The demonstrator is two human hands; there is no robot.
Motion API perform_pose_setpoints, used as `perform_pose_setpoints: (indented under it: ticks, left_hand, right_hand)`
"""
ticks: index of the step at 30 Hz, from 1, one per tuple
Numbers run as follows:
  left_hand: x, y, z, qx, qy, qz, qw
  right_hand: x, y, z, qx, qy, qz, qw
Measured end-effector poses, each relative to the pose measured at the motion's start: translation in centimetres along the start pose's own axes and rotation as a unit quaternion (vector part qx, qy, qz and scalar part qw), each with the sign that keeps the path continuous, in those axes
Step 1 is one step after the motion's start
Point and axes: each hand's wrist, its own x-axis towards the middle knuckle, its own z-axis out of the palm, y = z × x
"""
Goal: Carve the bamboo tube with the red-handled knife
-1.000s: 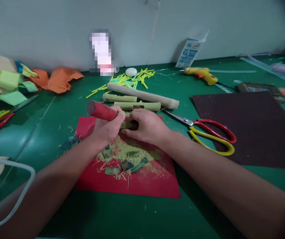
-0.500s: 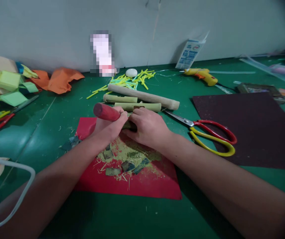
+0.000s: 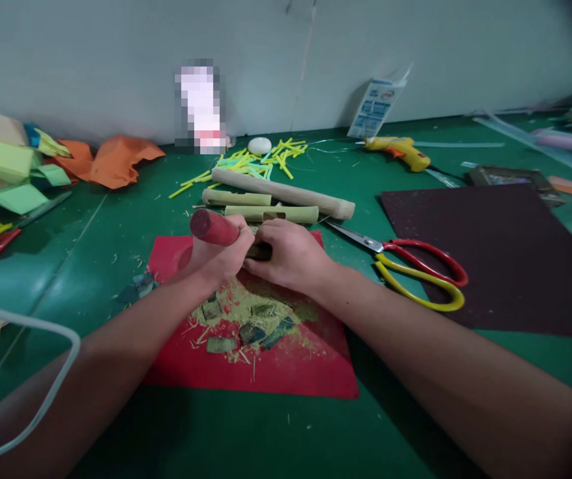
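Observation:
Wrapped round a tool with a thick red wooden handle [image 3: 213,227], my left hand [image 3: 226,253] keeps the handle tilted up to the left; the tool's working end is hidden. Close beside it, my right hand [image 3: 288,253] grips a short bamboo piece [image 3: 260,251], mostly covered by the fingers. Both hands are above a red mat [image 3: 246,379] strewn with pale green shavings [image 3: 239,299] and several dark chips [image 3: 222,344]. Just beyond lie two cut bamboo lengths, one plain [image 3: 241,197] and one with a square notch [image 3: 296,213].
A longer bamboo stick [image 3: 286,193] lies behind. Scissors [image 3: 418,273] rest on the right by a dark board [image 3: 495,259]. At the back are yellow straws [image 3: 246,161], a glue gun [image 3: 406,152] and a carton [image 3: 376,106]. Folded papers [image 3: 6,163] and a white wire frame [image 3: 61,372] stand left.
The red handle has shifted slightly right and down, with my left hand moving a little. My right hand keeps its grip on the bamboo piece. The whole view has drifted slightly.

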Motion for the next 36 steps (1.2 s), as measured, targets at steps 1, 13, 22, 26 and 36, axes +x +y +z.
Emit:
perform_pose_setpoints:
  ticks: [1,13,22,26,36]
  left_hand:
    - [0.0,0.0,0.0,-0.015,0.0,0.003,1.0]
    - [0.1,-0.1,-0.1,-0.133,0.063,-0.001,0.989]
    - [0.1,-0.5,-0.2,-0.067,0.015,-0.012,0.998]
    - [0.0,-0.6,-0.5,-0.066,0.006,-0.003,0.998]
    - [-0.1,-0.9,-0.4,-0.07,0.01,0.003,0.997]
  right_hand:
    - [0.0,-0.1,0.0,0.005,-0.001,0.007,1.0]
    - [0.0,-0.1,-0.1,0.008,-0.005,0.02,1.0]
    - [-0.2,0.1,0.2,-0.004,-0.003,-0.001,1.0]
    - [-0.2,0.1,0.2,-0.005,-0.007,-0.013,1.0]
    - [-0.2,0.1,0.1,-0.013,-0.009,-0.009,1.0]
